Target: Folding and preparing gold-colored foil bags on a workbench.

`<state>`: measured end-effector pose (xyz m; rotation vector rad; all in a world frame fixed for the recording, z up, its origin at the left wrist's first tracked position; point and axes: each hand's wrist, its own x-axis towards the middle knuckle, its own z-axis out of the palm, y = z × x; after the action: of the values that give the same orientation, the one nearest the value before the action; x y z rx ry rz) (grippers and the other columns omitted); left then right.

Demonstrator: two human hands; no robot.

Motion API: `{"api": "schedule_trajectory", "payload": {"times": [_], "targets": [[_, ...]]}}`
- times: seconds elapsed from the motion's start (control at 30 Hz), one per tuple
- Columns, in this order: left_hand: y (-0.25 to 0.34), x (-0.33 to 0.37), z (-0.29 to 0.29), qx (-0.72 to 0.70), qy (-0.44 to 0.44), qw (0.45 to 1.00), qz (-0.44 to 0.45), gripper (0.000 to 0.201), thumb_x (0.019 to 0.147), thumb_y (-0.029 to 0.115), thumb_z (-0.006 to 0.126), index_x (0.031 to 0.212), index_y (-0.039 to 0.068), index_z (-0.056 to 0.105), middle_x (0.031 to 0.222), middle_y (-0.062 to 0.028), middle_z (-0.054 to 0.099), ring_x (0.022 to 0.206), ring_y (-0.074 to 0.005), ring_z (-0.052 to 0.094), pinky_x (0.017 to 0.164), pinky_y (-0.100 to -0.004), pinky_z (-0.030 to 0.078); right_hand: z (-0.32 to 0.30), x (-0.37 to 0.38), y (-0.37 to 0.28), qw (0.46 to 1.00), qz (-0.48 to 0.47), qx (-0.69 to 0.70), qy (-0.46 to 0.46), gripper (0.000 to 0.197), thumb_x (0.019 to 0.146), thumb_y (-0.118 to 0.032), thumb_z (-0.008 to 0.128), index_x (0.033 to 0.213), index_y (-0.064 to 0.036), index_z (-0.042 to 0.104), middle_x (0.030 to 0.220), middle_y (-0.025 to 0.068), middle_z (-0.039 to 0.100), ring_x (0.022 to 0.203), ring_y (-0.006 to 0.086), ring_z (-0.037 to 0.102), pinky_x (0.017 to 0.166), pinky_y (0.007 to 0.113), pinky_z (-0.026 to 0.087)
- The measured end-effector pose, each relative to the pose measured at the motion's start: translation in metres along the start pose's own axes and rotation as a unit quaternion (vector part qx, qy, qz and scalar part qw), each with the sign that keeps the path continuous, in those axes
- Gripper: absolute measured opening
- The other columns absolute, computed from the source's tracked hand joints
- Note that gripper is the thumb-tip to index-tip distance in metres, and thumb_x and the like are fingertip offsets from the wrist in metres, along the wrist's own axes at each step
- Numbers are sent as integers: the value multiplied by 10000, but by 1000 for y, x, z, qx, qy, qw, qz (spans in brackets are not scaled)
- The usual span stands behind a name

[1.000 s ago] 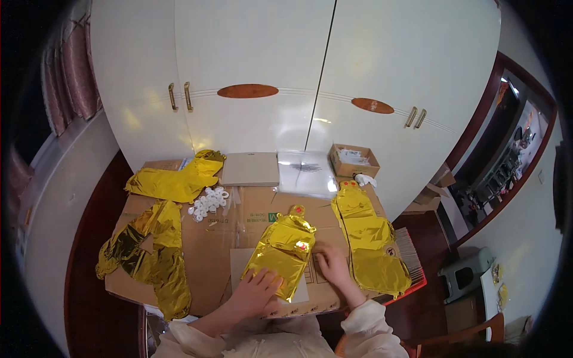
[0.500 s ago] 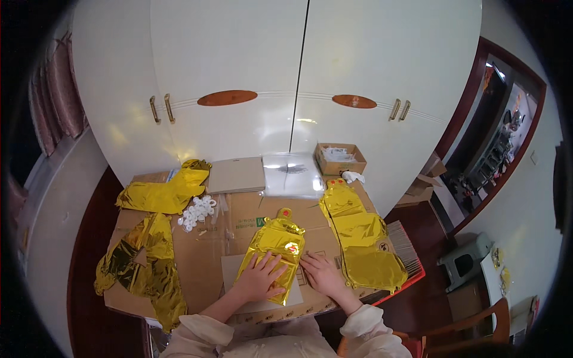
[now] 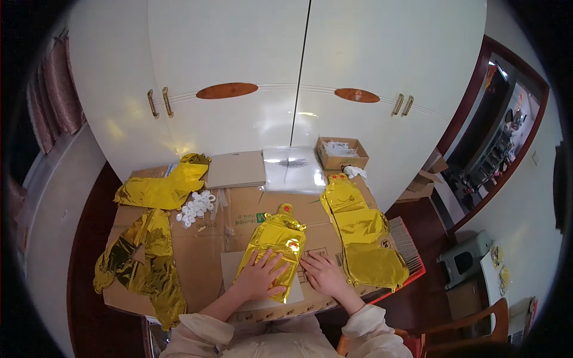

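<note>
A flattened gold foil balloon with small red marks lies at the front middle, on a pale cardboard sheet. My left hand rests flat across its lower part with the fingers spread. Against its right edge lies my right hand, palm down, fingers stretched out on the cardboard. Further right is a stack of similar gold foil balloons. Crumpled gold foil pieces are on the left, one at the back and one nearer me.
White plastic rings are heaped left of centre. Along the back stand grey-brown card sheets, clear plastic bags and a small cardboard box with packets. A red tray of thin sticks borders the right side. White cabinet doors rise behind.
Both hands stay in nearly the same place on and beside the balloon. The whole view has tilted very slightly.
</note>
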<state>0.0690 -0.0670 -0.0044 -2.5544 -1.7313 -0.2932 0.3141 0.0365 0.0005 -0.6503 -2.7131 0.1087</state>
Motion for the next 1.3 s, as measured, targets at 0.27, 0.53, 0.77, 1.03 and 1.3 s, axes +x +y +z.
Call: {"api": "schedule_trajectory", "payload": {"times": [0.27, 0.53, 0.77, 1.03, 1.3], "targets": [[-1, 0, 2, 1, -8, 1000, 3, 721, 899, 669, 462, 1470, 230, 427, 1535, -121, 363, 1425, -372, 300, 1144, -620, 168, 2, 1, 2, 1000, -10, -10, -16, 439, 881, -178, 590, 1314, -102, 580, 1375, 34, 553, 1318, 242, 462, 1058, 439, 377], [-1, 0, 3, 3, -19, 1000, 5, 708, 907, 659, 455, 1473, 234, 420, 1546, -117, 345, 1431, -372, 286, 1145, -625, 163, 5, 3, 9, 1000, -5, 19, -12, 401, 895, -181, 588, 1294, -132, 593, 1355, 29, 573, 1320, 249, 468, 1041, 453, 376], [0, 0, 1, 0, -17, 1000, 5, 708, 907, 656, 457, 1473, 232, 421, 1541, -118, 354, 1429, -371, 292, 1142, -623, 170, 10, 27, 50, 992, 35, 115, 46, 336, 874, -198, 643, 1204, -133, 636, 1275, 56, 600, 1233, 270, 516, 1001, 437, 391], [-1, 0, 4, 9, 3, 1000, 8, 692, 898, 657, 479, 1450, 240, 461, 1508, -96, 411, 1407, -352, 334, 1133, -621, 191, 9, 89, 92, 983, -40, 156, -88, 178, 815, -267, 728, 959, -165, 702, 1156, 48, 586, 1174, 294, 489, 991, 427, 375], [-1, 0, 5, 4, 7, 1000, 8, 701, 903, 671, 454, 1463, 250, 443, 1523, -96, 391, 1425, -351, 311, 1142, -617, 171, 19, 102, 96, 972, -39, 147, -177, 150, 826, -266, 724, 910, -158, 664, 1107, 31, 572, 1171, 277, 467, 1001, 456, 340]]}}
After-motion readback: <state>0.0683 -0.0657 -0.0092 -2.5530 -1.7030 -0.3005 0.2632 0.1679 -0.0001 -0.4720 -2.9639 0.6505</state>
